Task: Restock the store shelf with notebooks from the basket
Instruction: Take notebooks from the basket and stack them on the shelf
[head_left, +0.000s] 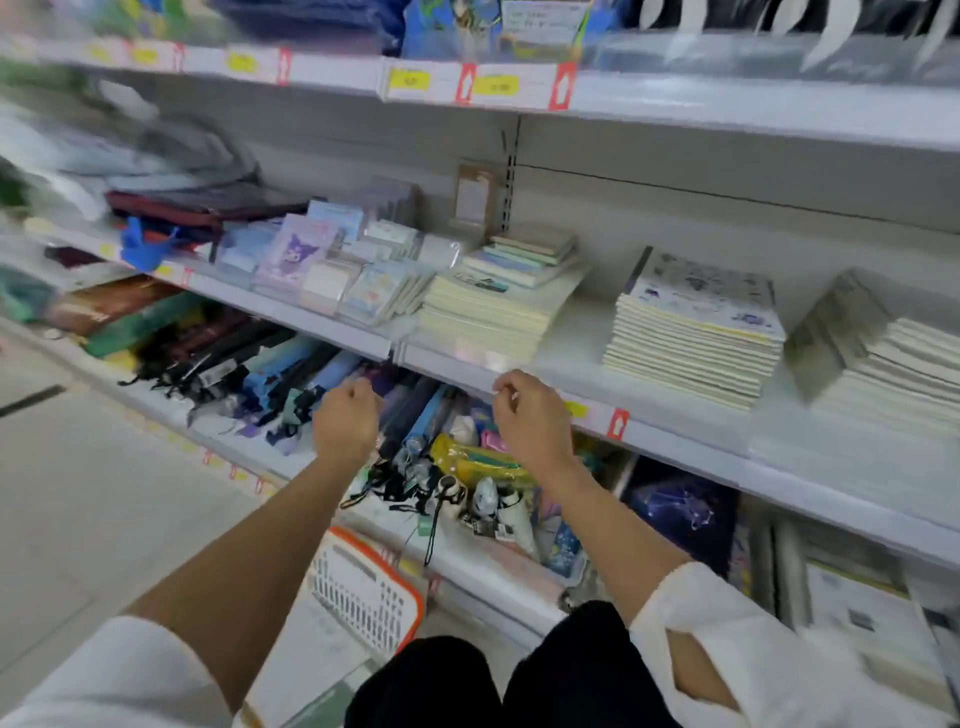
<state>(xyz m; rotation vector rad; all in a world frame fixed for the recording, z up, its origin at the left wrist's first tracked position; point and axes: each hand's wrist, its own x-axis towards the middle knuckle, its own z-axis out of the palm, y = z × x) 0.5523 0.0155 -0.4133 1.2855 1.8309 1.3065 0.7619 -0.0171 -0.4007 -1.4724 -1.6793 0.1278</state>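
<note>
1. knees (519, 686) in dark trousers sit right under the lens, white sleeves on either side.
2. just past the left knee, the basket (363, 587) stands on the floor, white mesh with an orange rim. something pale and flat lies in it, too blurred to call, but likely the notebooks still to go up.
3. left hand (345, 415) hangs in front of the shelf (675, 441) edge, back to the camera, fingers curled into a loose fist, nothing showing in it.
4. right hand (530, 415) is level with it, fingertips drawn to the thumb. no notebook there; whether it pinches something small, i cannot tell.
5. up on the shelf, three notebook piles: a cream stack (493, 317), a patterned stack (696, 332) and a far-right stack (893, 374), with bare shelf between the first two.
6. handling call: these look like thin soft-cover books, light singly and bendy, and a pile would likely slide on itself. best taken a few at a time, with a hand on each long edge and the thumbs on top.
</note>
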